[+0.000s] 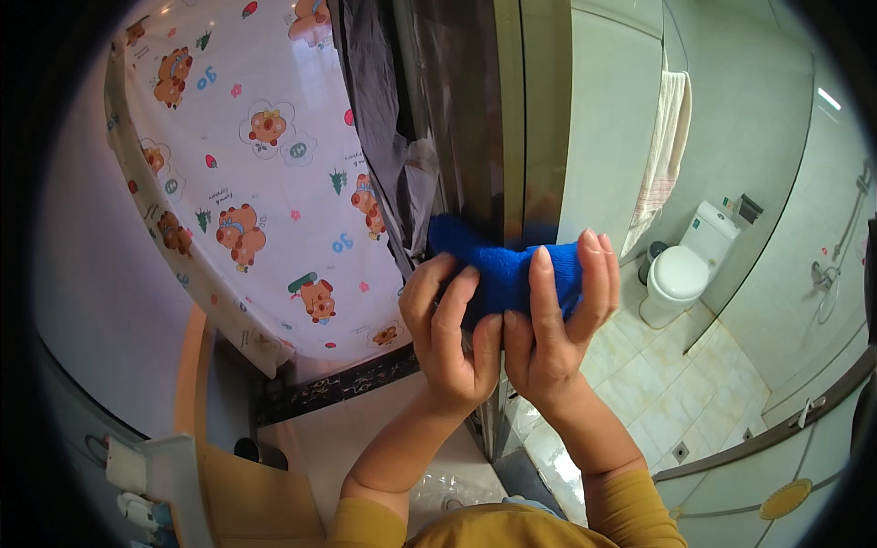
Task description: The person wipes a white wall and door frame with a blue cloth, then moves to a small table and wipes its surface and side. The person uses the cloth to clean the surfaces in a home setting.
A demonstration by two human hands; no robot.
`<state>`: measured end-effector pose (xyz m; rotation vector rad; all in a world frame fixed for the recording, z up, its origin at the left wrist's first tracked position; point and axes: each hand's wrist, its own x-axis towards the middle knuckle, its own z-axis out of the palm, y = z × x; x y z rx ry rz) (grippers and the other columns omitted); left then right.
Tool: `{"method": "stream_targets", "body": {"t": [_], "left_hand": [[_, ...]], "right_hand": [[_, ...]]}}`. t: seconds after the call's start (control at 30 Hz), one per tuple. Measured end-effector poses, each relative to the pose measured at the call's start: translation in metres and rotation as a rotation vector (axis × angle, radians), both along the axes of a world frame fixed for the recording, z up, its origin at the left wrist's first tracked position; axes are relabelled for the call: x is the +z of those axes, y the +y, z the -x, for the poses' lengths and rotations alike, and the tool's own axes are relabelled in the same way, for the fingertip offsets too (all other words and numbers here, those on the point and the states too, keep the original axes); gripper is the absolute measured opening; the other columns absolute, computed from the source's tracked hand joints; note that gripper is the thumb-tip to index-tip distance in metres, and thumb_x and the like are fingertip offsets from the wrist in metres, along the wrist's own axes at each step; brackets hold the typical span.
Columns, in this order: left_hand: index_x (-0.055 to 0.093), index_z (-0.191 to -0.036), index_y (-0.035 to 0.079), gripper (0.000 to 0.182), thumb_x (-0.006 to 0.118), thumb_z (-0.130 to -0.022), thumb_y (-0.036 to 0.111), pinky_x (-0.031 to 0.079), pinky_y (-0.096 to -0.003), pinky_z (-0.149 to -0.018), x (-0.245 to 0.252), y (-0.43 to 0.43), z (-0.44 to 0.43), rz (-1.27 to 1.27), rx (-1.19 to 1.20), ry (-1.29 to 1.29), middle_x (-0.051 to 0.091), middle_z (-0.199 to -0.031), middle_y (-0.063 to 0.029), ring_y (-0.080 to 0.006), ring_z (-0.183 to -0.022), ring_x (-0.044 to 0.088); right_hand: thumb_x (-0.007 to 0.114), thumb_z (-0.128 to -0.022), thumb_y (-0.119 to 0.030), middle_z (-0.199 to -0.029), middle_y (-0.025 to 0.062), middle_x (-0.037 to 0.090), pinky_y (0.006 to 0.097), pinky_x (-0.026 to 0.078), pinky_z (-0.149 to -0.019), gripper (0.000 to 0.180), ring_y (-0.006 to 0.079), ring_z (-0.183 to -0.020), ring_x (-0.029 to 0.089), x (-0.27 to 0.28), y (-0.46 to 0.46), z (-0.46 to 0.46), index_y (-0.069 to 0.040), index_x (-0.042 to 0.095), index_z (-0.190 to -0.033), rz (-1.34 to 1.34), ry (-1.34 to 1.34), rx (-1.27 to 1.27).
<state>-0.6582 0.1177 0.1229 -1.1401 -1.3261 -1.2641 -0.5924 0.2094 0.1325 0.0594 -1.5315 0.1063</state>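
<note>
Both my hands grip a bright blue, fuzzy cloth (503, 270), bunched up and held level in front of me. My left hand (452, 335) has its left part, with bent fingers over the far side and the thumb on the near side. The right part, which looks ribbed, is in my right hand (555, 329), whose fingers point up and away. My two thumbs nearly meet below it. Just behind the cloth stands a shiny brown metal door frame (545, 116), with a blue reflection low on its surface. I cannot tell whether the cloth touches the frame.
On the left hangs a white curtain (274, 178) with cartoon animals, beside dark grey fabric (373, 89). To the right, a bathroom has a white toilet (678, 277), a hanging towel (664, 144) and a tiled floor (630, 363). A wooden cabinet (260, 500) stands lower left; clear plastic (449, 492) lies near me.
</note>
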Motion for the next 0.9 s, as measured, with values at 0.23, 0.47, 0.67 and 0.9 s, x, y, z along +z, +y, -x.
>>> {"method": "stream_targets", "body": {"t": [0.23, 0.47, 0.67, 0.9], "left_hand": [[0.053, -0.117, 0.003, 0.036, 0.058, -0.083, 0.012, 0.038, -0.0453, -0.092, -0.026, -0.016, -0.009, 0.125, -0.046, -0.019, 0.049, -0.12, -0.0199, -0.0369, -0.106, 0.049], [0.053, -0.121, 0.0, 0.038, 0.055, -0.085, 0.014, 0.037, -0.0448, -0.094, 0.022, -0.015, 0.007, 0.159, 0.013, 0.064, 0.048, -0.124, -0.0208, -0.0369, -0.11, 0.047], [0.053, -0.121, 0.001, 0.038, 0.056, -0.085, 0.015, 0.036, -0.0439, -0.094, 0.046, -0.008, 0.017, 0.093, 0.003, 0.132, 0.048, -0.122, -0.0196, -0.0354, -0.108, 0.047], [0.055, -0.116, 0.002, 0.033, 0.057, -0.086, 0.015, 0.039, -0.0456, -0.091, -0.021, -0.02, -0.006, 0.183, 0.003, 0.085, 0.048, -0.119, -0.0203, -0.037, -0.103, 0.049]], "right_hand": [[0.056, -0.082, -0.016, -0.122, 0.0173, 0.048, 0.0543, 0.033, -0.098, 0.031, 0.0368, -0.113, 0.047, -0.055, -0.01, 0.003, -0.008, 0.057, -0.112, -0.025, 0.059, 0.077], [0.055, -0.084, -0.019, -0.125, 0.0216, 0.051, 0.048, 0.028, -0.101, 0.034, 0.0353, -0.118, 0.047, -0.01, -0.012, -0.001, -0.003, 0.059, -0.114, -0.004, -0.079, -0.047], [0.058, -0.083, -0.017, -0.125, 0.0196, 0.053, 0.0428, 0.028, -0.101, 0.036, 0.0325, -0.118, 0.047, 0.022, -0.012, -0.009, -0.003, 0.06, -0.116, 0.006, -0.145, -0.113], [0.062, -0.078, -0.013, -0.12, 0.0176, 0.057, 0.0454, 0.031, -0.1, 0.031, 0.0319, -0.114, 0.051, -0.038, -0.031, -0.018, -0.004, 0.062, -0.108, 0.013, -0.096, -0.106]]}}
